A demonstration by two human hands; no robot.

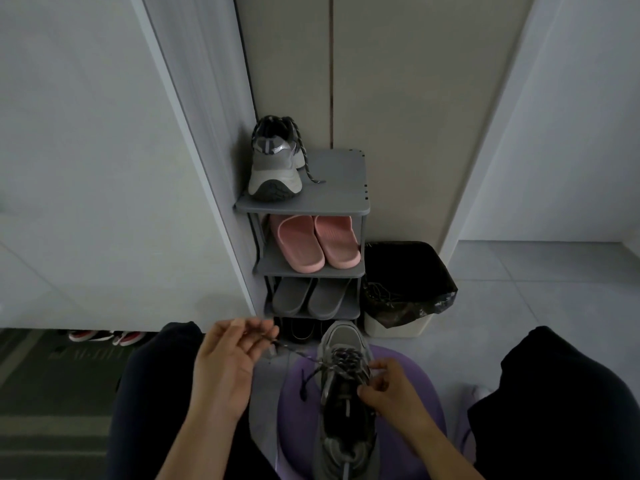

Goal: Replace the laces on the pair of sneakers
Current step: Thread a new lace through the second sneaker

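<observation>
Left of the gray sneaker [343, 410], level with its toe: left hand [228, 355] pinching the speckled lace [294, 351], strand taut back to the eyelets. Against the sneaker's right side: right hand [388, 389], fingers curled, pinching lace at the eyelet row; the nearer hand. Long axis pointing away, toe far. Beyond the toe: second sneaker [275, 168], already laced.

We have only one view, from a camera worn on the head. It faces forward and down, and its wide angle bends the walls [86, 133] at the edges. Closest to the lens, at the bottom, are the left hand [225, 358] and the right hand [391, 389] at a sneaker [341, 336], near enough that we see the lace [298, 353] between them. Farther ahead, in the middle, stands the rack [332, 178], and the view reaches high up behind it.
</observation>
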